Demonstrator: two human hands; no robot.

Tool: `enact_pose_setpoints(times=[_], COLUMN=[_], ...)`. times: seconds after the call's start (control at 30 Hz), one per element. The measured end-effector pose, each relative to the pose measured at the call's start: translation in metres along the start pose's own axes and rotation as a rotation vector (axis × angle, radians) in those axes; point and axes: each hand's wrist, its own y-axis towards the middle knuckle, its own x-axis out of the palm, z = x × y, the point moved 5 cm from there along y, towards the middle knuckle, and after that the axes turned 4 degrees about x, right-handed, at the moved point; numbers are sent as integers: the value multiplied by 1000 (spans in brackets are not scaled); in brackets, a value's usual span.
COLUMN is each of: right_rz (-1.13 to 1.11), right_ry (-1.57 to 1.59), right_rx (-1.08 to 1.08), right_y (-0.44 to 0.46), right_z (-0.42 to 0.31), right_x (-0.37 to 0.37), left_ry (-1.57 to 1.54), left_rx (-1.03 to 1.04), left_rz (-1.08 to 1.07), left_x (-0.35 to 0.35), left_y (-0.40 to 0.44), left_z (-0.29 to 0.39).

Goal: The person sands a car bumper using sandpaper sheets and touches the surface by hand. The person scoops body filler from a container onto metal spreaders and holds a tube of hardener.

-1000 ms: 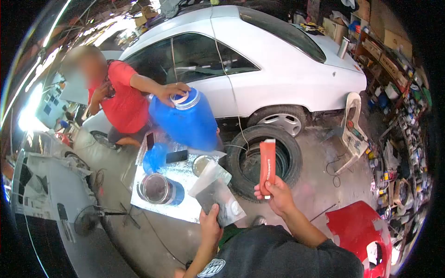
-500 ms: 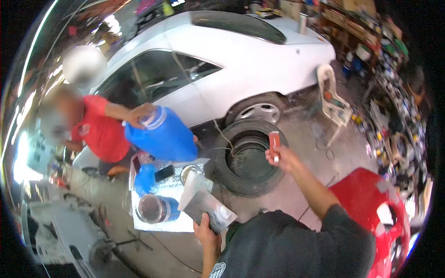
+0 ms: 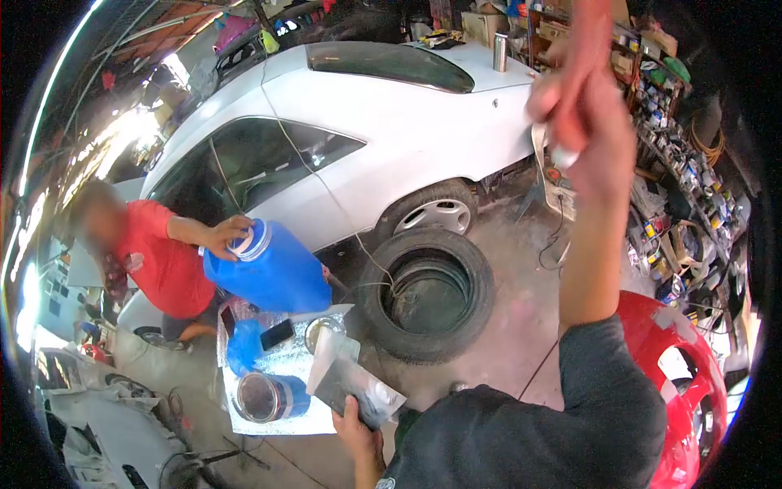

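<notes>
My left hand [image 3: 357, 433] is closed on the edge of a flat grey board [image 3: 358, 393] with a pale smear on it, low in front of my body. A whitish sheet [image 3: 332, 352] lies against its far end. Raised high at the upper right, my right hand [image 3: 604, 134] grips a red tube [image 3: 583, 61] with a white end; both are blurred by motion. Beside the board, an open round tin [image 3: 295, 397] with a blue side stands on the foil-covered table [image 3: 283, 359]. A dark phone [image 3: 277, 334] and a crumpled blue bag [image 3: 243, 346] lie behind it.
A person in a red shirt [image 3: 163, 261] rests a hand on a blue plastic drum [image 3: 273, 273] behind the table. Stacked tyres [image 3: 476, 314] stand before a white car [image 3: 423, 122]. A red body panel [image 3: 652, 326] is at my right, with cluttered shelves [image 3: 684, 163] beyond.
My right hand has swung up and towards the camera with the red tube. My left hand still holds the grey board. The view has shifted slightly.
</notes>
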Motion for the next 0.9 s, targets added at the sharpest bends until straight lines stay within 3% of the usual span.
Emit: enact_pose_setpoints(times=[0.07, 0.13, 0.23, 0.33, 0.43, 0.77, 0.9], right_rz=[45, 116, 71, 1, -15, -29, -61], right_ry=[250, 254, 409, 402, 431, 498, 484], right_rx=[360, 753, 1125, 1253, 1247, 1209, 1302], right_y=[-46, -120, -236, -286, -303, -304, -307], right_z=[69, 148, 207, 204, 197, 152, 165], right_x=[14, 32, 60, 85, 103, 134, 129], left_ry=[-10, -12, 19, 34, 36, 58, 51], left_rx=[-13, -22, 7, -7, -30, -42, -73], left_rz=[-9, 0, -28, -22, -24, 4, 35], left_x=[2, 15, 5, 5, 10, 7, -6], left_y=[-2, -4, 3, 6, 7, 1, -1], left_z=[1, 11, 6, 5, 8, 14, 7])
